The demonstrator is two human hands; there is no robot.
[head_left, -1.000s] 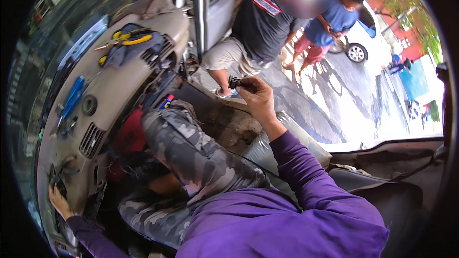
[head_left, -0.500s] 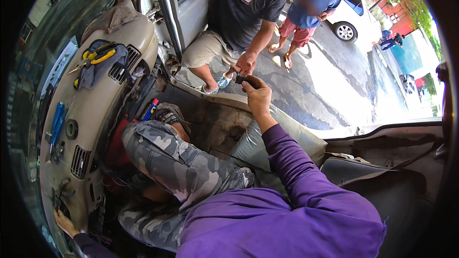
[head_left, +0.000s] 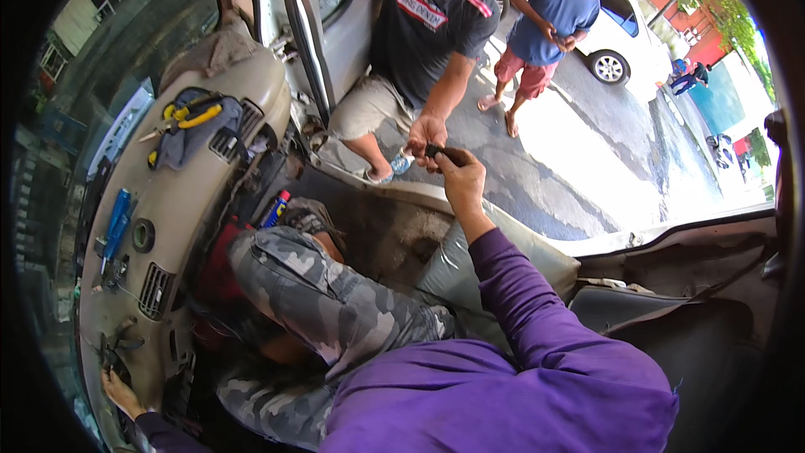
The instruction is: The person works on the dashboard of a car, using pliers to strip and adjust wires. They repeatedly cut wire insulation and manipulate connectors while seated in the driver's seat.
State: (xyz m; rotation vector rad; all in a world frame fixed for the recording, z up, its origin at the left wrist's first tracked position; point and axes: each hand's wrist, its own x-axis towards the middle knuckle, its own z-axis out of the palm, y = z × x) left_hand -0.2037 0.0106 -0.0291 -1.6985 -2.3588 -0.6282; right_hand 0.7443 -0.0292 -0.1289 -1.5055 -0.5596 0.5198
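Note:
My right hand (head_left: pixel 466 189) reaches out through the open door side, thumb and fingers closed on a small black part (head_left: pixel 433 151). Just across from it, another person's hand (head_left: pixel 428 131) touches the same part or sits right against it; its exact kind is too small to tell. At the far left, my left hand (head_left: pixel 122 394) lies on the dashboard with fingers stretched out, beside a dark piece with short straps or wires (head_left: pixel 117 356). Its fingertips are partly hidden. My legs in camouflage trousers are folded below the dashboard.
On the dashboard (head_left: pixel 201 243) lie yellow-handled pliers (head_left: pixel 199 113) on a grey cloth, blue-handled screwdrivers (head_left: pixel 116 222) and a black ring (head_left: pixel 144 235). A blue spray can with a red cap (head_left: pixel 276 208) stands by my foot. A second person (head_left: pixel 541 17) stands outside near a white car (head_left: pixel 616 33).
My right hand and the other person's hand have drawn closer around the black part. The whole view has shifted slightly, and the standing person's hands have come together. My left hand stays on the dashboard.

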